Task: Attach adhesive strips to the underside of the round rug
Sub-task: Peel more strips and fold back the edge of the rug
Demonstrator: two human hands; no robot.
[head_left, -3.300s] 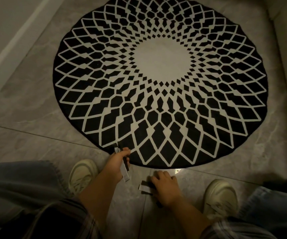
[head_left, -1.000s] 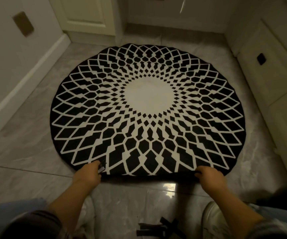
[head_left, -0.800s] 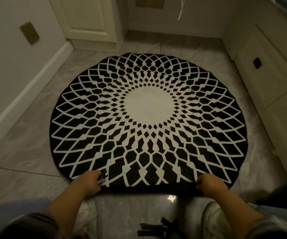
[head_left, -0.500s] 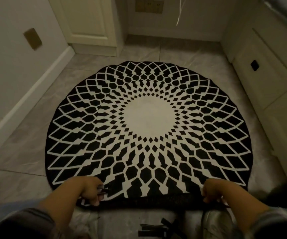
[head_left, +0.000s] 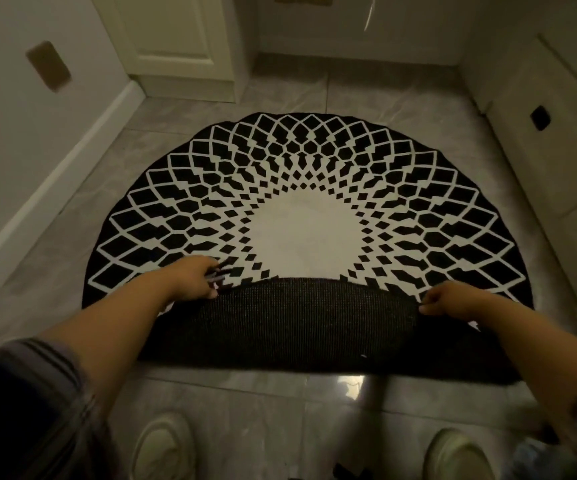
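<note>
On the grey tiled floor [head_left: 211, 407] lies one round rug [head_left: 301, 188], black with a white lattice pattern and a plain white centre. Its near part is folded back over the patterned top, so one band of dark, woven underside [head_left: 301, 327] faces up along the near edge of the rug. Beyond the rug stands one cream door [head_left: 173, 36]; to the rug's left runs one wall with a white baseboard [head_left: 55, 181] and one small brownish wall plate [head_left: 48, 65]. To the rug's right is one pale cabinet front [head_left: 550, 161] with one dark recessed pull [head_left: 539, 118].

Two bare forearms reach from the near side toward the rug. The left hand [head_left: 193, 277] sits at the left end of the folded edge, fingers curled around the rug's edge and around a few dark adhesive strips [head_left: 219, 273] that stick out between the fingers; their exact count cannot be told. The right hand [head_left: 453, 299] pinches the right end of the folded edge, thumb below and fingers curled over.

Nearest of all, on the floor short of the rug, are two pale shoes: the left shoe [head_left: 162, 448] and the right shoe [head_left: 456, 455].
</note>
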